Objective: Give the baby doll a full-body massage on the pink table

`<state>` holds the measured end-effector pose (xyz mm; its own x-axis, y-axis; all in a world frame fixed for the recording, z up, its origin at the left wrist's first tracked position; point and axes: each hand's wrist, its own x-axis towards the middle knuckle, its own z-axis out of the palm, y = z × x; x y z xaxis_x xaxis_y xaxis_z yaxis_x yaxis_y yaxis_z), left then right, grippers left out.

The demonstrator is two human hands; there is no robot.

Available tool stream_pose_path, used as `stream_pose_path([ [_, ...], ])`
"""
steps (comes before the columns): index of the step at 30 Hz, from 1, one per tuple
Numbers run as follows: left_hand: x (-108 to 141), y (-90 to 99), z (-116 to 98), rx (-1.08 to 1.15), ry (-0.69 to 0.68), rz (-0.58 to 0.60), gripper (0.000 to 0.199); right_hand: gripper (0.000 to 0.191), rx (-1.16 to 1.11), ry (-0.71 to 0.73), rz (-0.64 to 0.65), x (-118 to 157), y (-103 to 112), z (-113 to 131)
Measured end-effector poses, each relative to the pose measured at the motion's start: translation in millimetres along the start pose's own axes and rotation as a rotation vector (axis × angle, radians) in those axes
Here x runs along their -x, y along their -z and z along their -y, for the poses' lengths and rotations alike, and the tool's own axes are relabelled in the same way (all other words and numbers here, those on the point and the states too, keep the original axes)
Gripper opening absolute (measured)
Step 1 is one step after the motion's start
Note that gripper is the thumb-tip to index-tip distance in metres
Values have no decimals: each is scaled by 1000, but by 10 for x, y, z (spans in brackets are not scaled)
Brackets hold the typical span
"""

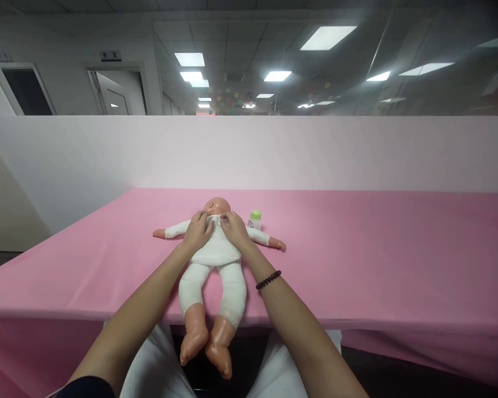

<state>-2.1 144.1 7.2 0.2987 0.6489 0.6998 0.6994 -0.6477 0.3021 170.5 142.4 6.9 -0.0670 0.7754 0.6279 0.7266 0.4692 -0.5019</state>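
A baby doll (216, 246) lies on its back with its arms spread, its head away from me and its feet over the table's near edge. It wears a white top and white leggings. My left hand (198, 231) is at the left side of the collar, fingers bent on the cloth. From the right, my right hand (234, 229) pinches the front of the neckline. What lies between the fingertips is too small to make out. Just right of the doll's shoulder stands a small clear bottle with a green cap (255, 216).
A pink cloth (377, 254) covers the wide table and hangs down in front. Behind it rises a low white wall (315, 152) with glass above. A door (8, 199) is at the left. My legs are under the near edge, below the doll's feet.
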Motion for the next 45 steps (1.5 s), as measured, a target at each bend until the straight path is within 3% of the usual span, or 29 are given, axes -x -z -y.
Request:
stream_pose_path([
  [5, -38, -62, 79, -48, 75, 117, 21, 7, 49, -2, 78, -4, -48, -43],
  [12, -96, -50, 74, -131, 58, 159, 13, 11, 94, -3, 112, -24, -60, -51],
  [20, -59, -25, 39, -83, 12, 102, 27, 12, 103, -8, -10, 8, -68, -54],
  [25, -102, -18, -4, -101, 61, 146, 20, 10, 132, -90, 48, 2, -71, -72],
  [31, -126, -9, -68, -130, 95, 167, 15, 10, 140, -86, 95, -17, -67, -90],
  [36, -36, -1, -16, -2, 143, 24, 13, 10, 124, -39, 56, 21, -79, -82],
  [39, 52, 4, 40, 170, 257, -102, 9, 14, 18, -66, 34, 26, -76, -68],
  [42, 124, -13, 94, 415, 548, -183, 8, 29, -66, -224, 33, -59, -52, -34],
  [45, 177, -53, 138, 497, 768, -236, 9, 34, -62, -322, -20, -250, -20, 38],
])
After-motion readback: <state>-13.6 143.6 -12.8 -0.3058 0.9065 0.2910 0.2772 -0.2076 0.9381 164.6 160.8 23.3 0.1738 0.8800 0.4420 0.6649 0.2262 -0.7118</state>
